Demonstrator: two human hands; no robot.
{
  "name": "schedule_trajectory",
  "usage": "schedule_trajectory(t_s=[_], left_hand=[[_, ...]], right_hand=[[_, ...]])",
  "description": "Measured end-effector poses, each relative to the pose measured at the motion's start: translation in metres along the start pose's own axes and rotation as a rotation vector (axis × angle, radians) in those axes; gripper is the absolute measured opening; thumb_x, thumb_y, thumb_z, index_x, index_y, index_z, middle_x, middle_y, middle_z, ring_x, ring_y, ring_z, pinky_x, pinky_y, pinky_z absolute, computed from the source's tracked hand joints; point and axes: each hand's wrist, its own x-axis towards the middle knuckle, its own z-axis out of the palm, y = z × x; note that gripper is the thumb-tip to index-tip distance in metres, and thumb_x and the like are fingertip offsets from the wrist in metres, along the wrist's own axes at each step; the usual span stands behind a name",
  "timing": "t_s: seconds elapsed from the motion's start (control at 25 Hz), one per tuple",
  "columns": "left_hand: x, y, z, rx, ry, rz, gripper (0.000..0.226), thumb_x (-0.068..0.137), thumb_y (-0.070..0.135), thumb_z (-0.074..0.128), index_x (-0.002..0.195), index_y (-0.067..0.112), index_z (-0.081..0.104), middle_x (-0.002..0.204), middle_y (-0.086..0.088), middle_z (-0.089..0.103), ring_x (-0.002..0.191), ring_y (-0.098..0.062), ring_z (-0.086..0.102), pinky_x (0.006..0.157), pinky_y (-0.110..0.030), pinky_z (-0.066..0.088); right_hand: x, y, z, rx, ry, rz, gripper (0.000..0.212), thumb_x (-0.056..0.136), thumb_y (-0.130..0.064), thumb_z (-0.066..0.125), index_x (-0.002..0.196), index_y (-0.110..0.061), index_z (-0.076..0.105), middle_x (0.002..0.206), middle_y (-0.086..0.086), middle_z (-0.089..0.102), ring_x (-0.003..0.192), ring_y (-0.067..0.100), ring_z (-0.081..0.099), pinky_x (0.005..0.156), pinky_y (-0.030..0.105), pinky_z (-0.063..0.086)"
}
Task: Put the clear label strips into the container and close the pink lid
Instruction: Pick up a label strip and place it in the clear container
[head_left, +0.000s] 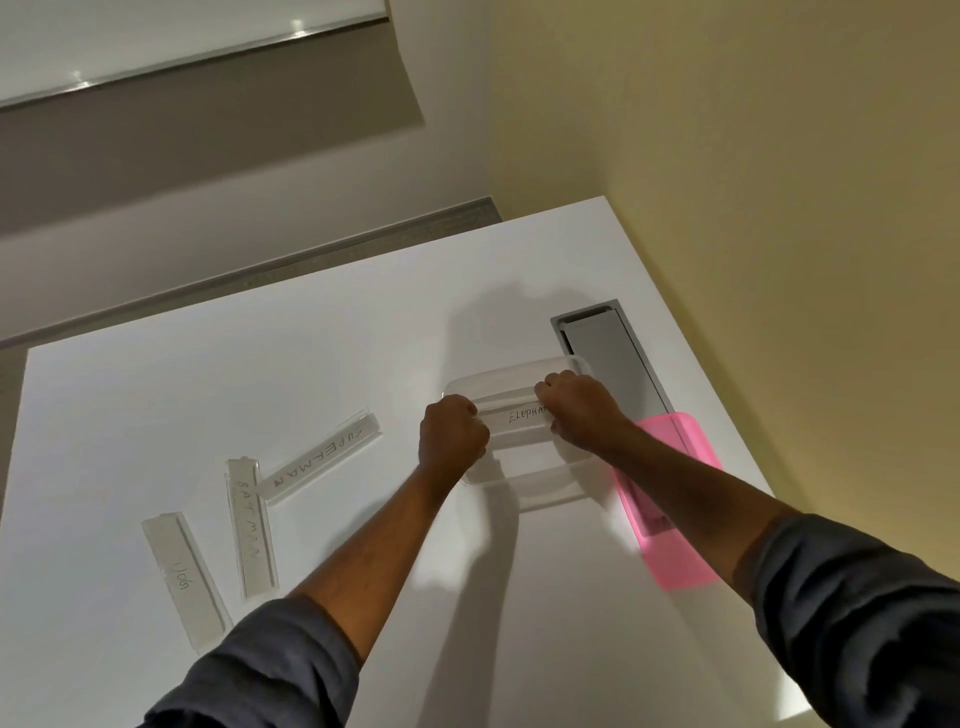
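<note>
A clear rectangular container (540, 486) stands open on the white table (156, 395). Over its opening I hold a clear label strip marked "ELEPHANT" (519, 418) by both ends: my left hand (453, 434) grips the left end, my right hand (579, 408) the right end. The pink lid (670, 535) lies flat on the table just right of the container, partly under my right forearm. Three more clear strips lie to the left: "SUPERMAN" (319, 457), "BATMAN" (250, 527) and one with small writing (184, 579).
A grey cable hatch (608, 353) is set into the table behind the container. The table's right edge runs close beside the pink lid, with a beige floor beyond it.
</note>
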Motion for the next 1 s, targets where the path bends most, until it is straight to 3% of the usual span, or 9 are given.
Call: schedule_trajectory(t_s=[0.12,0.24,0.36,0.64,0.8,0.92,1.0], left_hand=[[0.003,-0.001,0.007,-0.026,-0.053,-0.028,0.018,0.078,-0.009,0.051,0.087,-0.004,0.066,0.094,-0.027,0.074,0.092,-0.050,0.078,0.088,-0.057,0.065],[0.004,0.000,0.014,-0.021,-0.077,-0.042,0.006,0.076,-0.008,0.052,0.076,-0.003,0.054,0.089,-0.033,0.071,0.095,-0.052,0.076,0.086,-0.055,0.065],[0.007,-0.003,0.022,-0.002,-0.053,-0.073,0.021,0.081,-0.005,0.054,0.096,-0.012,0.066,0.104,-0.033,0.075,0.099,-0.049,0.075,0.090,-0.051,0.065],[0.008,-0.012,0.033,0.093,-0.017,-0.046,0.036,0.097,0.010,0.063,0.128,-0.004,0.070,0.131,-0.022,0.073,0.123,-0.041,0.068,0.103,-0.041,0.055],[0.006,-0.010,0.035,0.115,0.010,-0.011,0.030,0.097,0.011,0.063,0.121,-0.003,0.073,0.129,-0.021,0.074,0.120,-0.039,0.070,0.100,-0.040,0.055],[0.002,-0.007,0.035,0.120,0.023,0.020,0.007,0.096,0.010,0.063,0.098,0.015,0.068,0.125,-0.022,0.076,0.117,-0.040,0.071,0.097,-0.040,0.056],[0.002,-0.008,0.034,0.116,0.024,0.038,0.009,0.097,0.011,0.063,0.095,0.019,0.062,0.125,-0.021,0.076,0.118,-0.040,0.070,0.099,-0.040,0.055]], right_hand=[[0.003,-0.001,0.009,-0.044,-0.004,0.002,0.030,0.093,-0.005,0.065,0.123,-0.010,0.066,0.119,0.010,0.071,0.108,0.028,0.069,0.084,0.038,0.055],[0.005,-0.002,0.016,-0.053,-0.006,0.004,0.031,0.093,0.000,0.059,0.122,-0.009,0.065,0.119,0.011,0.071,0.108,0.030,0.070,0.084,0.039,0.055],[0.008,-0.003,0.022,-0.045,0.007,0.001,0.029,0.093,0.003,0.056,0.119,-0.008,0.065,0.117,0.012,0.071,0.107,0.030,0.069,0.082,0.040,0.056],[0.015,-0.008,0.031,0.007,0.072,0.035,0.024,0.097,0.001,0.063,0.119,-0.005,0.066,0.112,0.013,0.073,0.100,0.026,0.070,0.086,0.035,0.055],[0.013,-0.006,0.033,0.041,0.124,0.059,0.020,0.100,-0.001,0.060,0.118,-0.006,0.067,0.111,0.012,0.073,0.099,0.024,0.069,0.086,0.033,0.054],[0.012,-0.006,0.035,0.061,0.143,0.066,0.020,0.099,0.002,0.059,0.116,-0.004,0.068,0.109,0.013,0.073,0.098,0.025,0.068,0.086,0.034,0.054],[0.013,-0.006,0.035,0.083,0.156,0.076,0.019,0.098,0.002,0.060,0.115,-0.003,0.068,0.109,0.016,0.074,0.097,0.027,0.069,0.086,0.035,0.055]])
